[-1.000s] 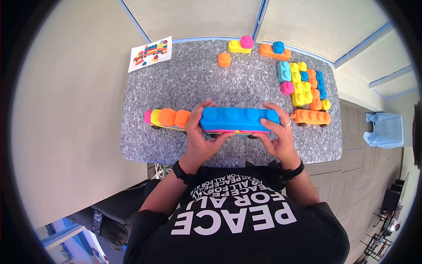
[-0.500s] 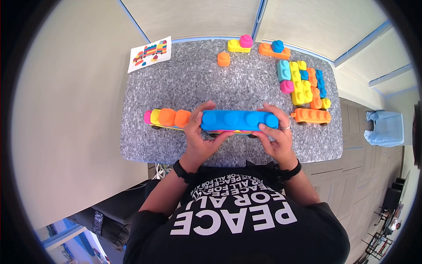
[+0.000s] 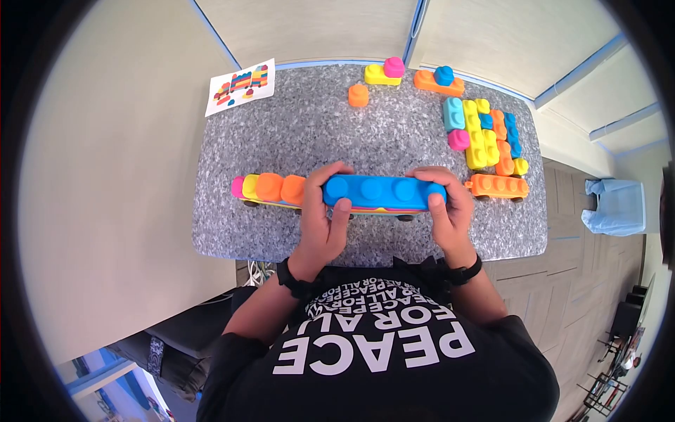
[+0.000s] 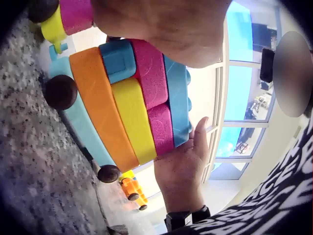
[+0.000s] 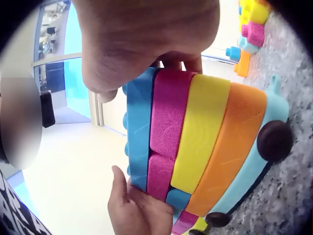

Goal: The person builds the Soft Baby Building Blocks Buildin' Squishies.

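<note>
A toy train car built of stacked blocks stands on the table in front of the body. Its top layer is a long blue block (image 3: 385, 195) with a row of studs. Under that come pink blocks (image 4: 149, 68), a yellow block (image 4: 131, 120), an orange block (image 5: 227, 142) and a light blue wheeled base (image 5: 247, 169). My left hand (image 3: 325, 218) grips the left end of the stack, thumb at the blue block's near edge. My right hand (image 3: 450, 211) holds the right end likewise, fingers round the far side. On the left sits another wheeled car (image 3: 274, 191) with orange blocks.
An orange wheeled base (image 3: 498, 186) stands at the right, below a group of loose blocks (image 3: 481, 133). Along the back are a yellow block (image 3: 380, 76) with a pink one, an orange block (image 3: 439, 84) with a blue one, and a picture card (image 3: 240, 88).
Both thumbs have moved from the car's near side up to the blue block's top edge. The right fingers have shifted off the top to the far side. The car stays nearly in place.
</note>
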`<state>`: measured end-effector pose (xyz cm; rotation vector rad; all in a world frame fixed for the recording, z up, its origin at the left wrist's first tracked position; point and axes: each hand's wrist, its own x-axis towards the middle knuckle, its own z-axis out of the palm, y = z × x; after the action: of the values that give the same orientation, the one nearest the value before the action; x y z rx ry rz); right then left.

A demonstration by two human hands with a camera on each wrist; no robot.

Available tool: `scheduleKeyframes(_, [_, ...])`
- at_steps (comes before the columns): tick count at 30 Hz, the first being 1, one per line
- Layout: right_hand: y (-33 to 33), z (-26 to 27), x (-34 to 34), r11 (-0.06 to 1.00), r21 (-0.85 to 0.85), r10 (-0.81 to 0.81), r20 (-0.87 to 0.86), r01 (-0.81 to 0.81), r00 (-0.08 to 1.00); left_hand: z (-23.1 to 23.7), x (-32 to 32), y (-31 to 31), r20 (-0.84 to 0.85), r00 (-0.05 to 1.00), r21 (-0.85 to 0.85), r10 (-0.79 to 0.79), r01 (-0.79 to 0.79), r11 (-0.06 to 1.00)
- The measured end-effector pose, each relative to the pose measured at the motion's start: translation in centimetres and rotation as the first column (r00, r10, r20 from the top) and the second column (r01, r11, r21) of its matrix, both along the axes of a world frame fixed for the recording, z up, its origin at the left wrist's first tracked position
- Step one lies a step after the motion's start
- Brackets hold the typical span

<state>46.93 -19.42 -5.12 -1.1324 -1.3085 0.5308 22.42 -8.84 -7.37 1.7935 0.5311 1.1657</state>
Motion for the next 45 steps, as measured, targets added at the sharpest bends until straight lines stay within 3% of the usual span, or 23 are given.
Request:
scheduleKeyframes(7, [0.6,-1.5,-0.7,1.0,0.013,-0.016,-0.121,0.018,0.993,-1.3,0.1,0.1,0.023,1.0,0.023,0.011,-0.012,1.0])
scheduleKeyframes(12, [1.1,-2.7,-0.7,0.994,0.093,-0.044,-0.086,0.052,0.995,-1.2,0.2,0.1,0.002,0.999,0.026,0.032,-0.032,0.999])
scheduleKeyframes(15, [1.0,-2.8,-0.5,0.994,0.095,-0.051,-0.06,0.057,0.997,-0.7,0.1,-0.3,-0.011,1.0,-0.056,0.022,-0.022,0.998])
scheduleKeyframes(18, [1.0,-2.5,-0.4,0.994,0.092,-0.056,-0.046,0.06,0.997,4.3,-0.9,-0.8,-0.222,0.964,0.224,0.147,-0.096,0.97])
scheduleKeyframes(21, [1.0,-2.4,-0.5,0.995,0.077,-0.067,-0.036,0.07,0.997,10.5,-2.3,0.0,-0.282,0.946,0.433,0.159,-0.022,0.901])
scheduleKeyframes(24, [0.9,-2.4,-0.6,0.995,0.076,-0.065,-0.038,0.068,0.997,17.3,-2.4,3.7,-0.432,0.899,0.556,0.074,0.2,0.807])
scheduleKeyframes(27, [1.1,-2.4,-0.6,0.994,0.084,-0.061,-0.041,0.065,0.997,19.3,0.2,11.1,-0.565,0.824,0.544,-0.041,0.409,0.732])
scheduleKeyframes(29, [1.1,-2.6,-0.6,0.994,0.083,-0.068,-0.035,0.071,0.997,20.3,3.5,15.8,-0.734,0.663,0.275,-0.147,0.488,0.829])
scheduleKeyframes(33, [1.1,-2.8,-0.6,0.993,0.085,-0.075,-0.038,0.078,0.996,14.0,8.1,25.5,-0.939,0.326,0.163,-0.11,0.703,0.692])
scheduleKeyframes(36, [1.2,-2.8,-0.6,0.993,0.092,-0.067,-0.04,0.07,0.997,10.7,11.1,26.2,-0.982,0.154,0.022,-0.105,0.657,0.754])
scheduleKeyframes(41, [1.1,-2.7,-0.5,0.995,0.083,-0.05,-0.045,0.054,0.998,3.1,13.7,27.4,-0.983,0.12,-0.015,-0.138,0.696,0.718])
scheduleKeyframes(45, [1.2,-2.7,-0.7,0.995,0.089,-0.044,-0.064,0.049,0.997,4.5,13.5,25.0,-0.985,0.168,0.059,-0.047,0.576,0.816])
